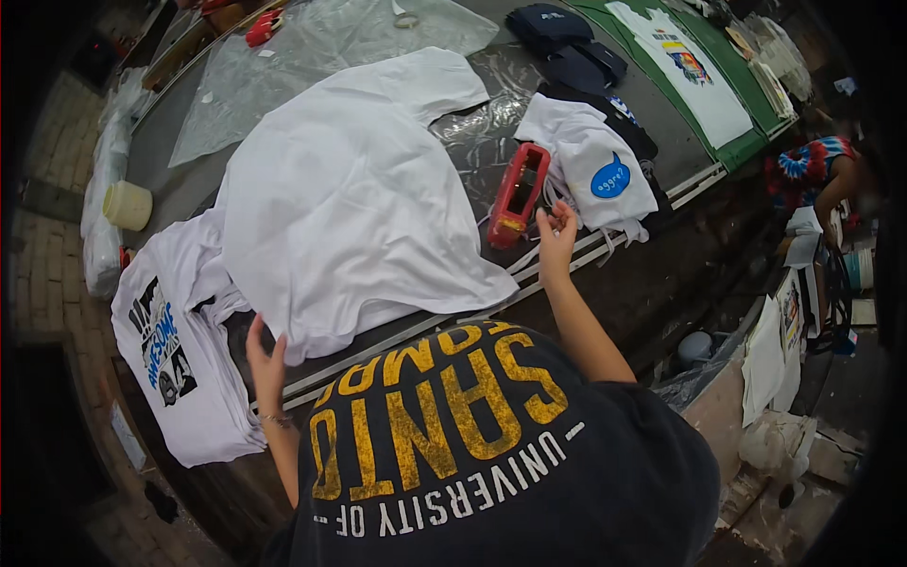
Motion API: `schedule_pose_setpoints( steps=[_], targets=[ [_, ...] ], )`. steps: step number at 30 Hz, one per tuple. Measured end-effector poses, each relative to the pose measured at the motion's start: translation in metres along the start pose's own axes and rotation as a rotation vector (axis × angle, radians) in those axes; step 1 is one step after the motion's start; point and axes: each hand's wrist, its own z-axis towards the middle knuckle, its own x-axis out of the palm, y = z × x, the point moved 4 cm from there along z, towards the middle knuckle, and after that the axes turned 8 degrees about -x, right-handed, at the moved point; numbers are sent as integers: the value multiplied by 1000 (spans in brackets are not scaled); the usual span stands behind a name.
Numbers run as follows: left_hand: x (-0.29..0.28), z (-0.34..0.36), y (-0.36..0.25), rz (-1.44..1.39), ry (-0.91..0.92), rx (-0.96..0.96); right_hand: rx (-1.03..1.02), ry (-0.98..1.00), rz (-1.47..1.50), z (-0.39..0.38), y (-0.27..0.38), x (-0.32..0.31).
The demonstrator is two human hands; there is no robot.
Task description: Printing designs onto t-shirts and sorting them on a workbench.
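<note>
A plain white T-shirt (350, 180) lies spread and slightly rumpled on the dark table in front of me. My left hand (266, 364) is at its near left corner, thumb and fingers apart; whether it touches the cloth I cannot tell. Past the shirt's near right corner, my right hand (557, 241) is raised with its fingers loosely bent and apart, nothing visible in it. Just beyond that hand lies a red, long frame-like tool (509, 225) with a dark opening. Beside it is a folded white shirt (576, 137) with a blue speech-bubble print.
Printed white shirts (179, 369) are stacked at the left. Dark folded garments (567, 47) and a printed shirt on a green board (704, 90) lie at the far right. Clear plastic sheeting (312, 57) covers the far left. A person in a tie-dye top (814, 163) bends at the right.
</note>
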Motion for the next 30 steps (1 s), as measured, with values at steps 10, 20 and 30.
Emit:
schedule_pose_setpoints(
  steps=[10,20,30],
  targets=[
    [299,8,-151,5,763,471,-80,214,-439,47,-7,63],
    [329,-21,-187,16,801,733,-102,427,-469,70,26,32],
    [212,44,-87,-57,131,148,-57,271,-124,208,139,-102]
  ],
)
